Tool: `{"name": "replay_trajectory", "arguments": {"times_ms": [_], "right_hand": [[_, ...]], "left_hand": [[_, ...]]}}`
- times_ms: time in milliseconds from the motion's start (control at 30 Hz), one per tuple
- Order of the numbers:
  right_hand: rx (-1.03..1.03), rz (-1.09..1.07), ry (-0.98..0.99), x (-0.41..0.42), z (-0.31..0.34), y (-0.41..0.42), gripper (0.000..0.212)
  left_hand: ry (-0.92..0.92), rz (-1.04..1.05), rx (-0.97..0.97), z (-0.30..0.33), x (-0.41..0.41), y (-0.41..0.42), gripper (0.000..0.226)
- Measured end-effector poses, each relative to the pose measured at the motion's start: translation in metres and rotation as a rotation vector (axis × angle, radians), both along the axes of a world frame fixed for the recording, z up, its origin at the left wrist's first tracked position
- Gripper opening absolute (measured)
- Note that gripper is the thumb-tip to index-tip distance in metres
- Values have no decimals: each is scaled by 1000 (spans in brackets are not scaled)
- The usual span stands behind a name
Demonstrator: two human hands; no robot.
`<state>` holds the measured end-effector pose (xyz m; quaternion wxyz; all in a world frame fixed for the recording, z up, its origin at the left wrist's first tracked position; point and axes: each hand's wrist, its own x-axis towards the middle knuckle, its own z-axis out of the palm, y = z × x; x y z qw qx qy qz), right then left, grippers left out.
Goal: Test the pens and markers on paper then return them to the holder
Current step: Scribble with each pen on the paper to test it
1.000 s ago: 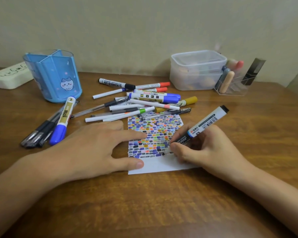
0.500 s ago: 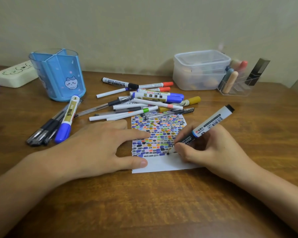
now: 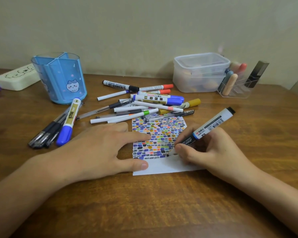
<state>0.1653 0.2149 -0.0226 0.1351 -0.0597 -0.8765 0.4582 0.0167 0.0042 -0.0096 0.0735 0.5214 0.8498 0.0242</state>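
Marker [image 3: 207, 128] slants, tip down-left on paper [image 3: 163, 166].

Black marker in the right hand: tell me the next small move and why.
Probably a short stroke on the blank strip. The right hand grips the black marker with its tip at the last row of colour patches on the paper, which the left hand presses flat.
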Motion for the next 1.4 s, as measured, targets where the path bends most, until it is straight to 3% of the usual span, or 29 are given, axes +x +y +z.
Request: {"name": "replay_trajectory", "arguments": {"times_ms": [1000, 1233, 1300, 1400], "right_hand": [[56, -15, -12, -1, -1, 4, 3], [-263, -20, 38, -7, 6, 11, 18], [-318, -53, 36, -8, 7, 10, 14], [-382, -92, 15, -9, 12, 5, 13]], "left_hand": [[-9, -6, -14, -2, -2, -1, 78], [-178, 66, 103, 1, -2, -4, 95], [-226, 99, 143, 3, -4, -7, 87], [-303, 142, 275, 7, -7, -9, 55]]}}
